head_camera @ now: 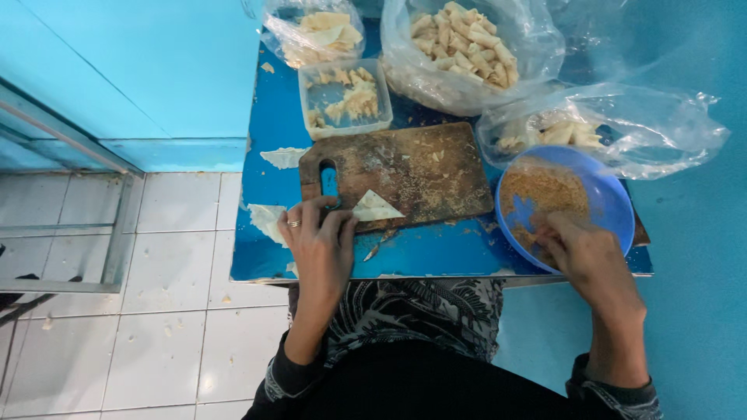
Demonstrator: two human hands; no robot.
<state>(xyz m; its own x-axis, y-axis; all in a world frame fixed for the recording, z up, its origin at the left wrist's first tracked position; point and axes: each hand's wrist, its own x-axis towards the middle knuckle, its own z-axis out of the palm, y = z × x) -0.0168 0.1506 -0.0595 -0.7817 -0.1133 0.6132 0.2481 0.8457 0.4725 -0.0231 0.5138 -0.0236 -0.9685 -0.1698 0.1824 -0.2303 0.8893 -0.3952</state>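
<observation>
Head view: left hand (319,233) pinches a folded wrapper (375,207) at the board's (412,171) near edge. Right of the board, right hand (580,249) reaches into the blue bowl (611,198) of crumbs, fingers curled; what it grips cannot be told.

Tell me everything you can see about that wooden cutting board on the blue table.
The cutting board looks like worn brown wood, roughly rectangular, with a slot handle cut into its left end. It lies flat on the blue table, in front of a clear plastic tub and left of the blue bowl. Crumbs and pale scraps dust its surface. A folded triangle of pale dough rests on its near edge, where the left hand touches it.
</observation>
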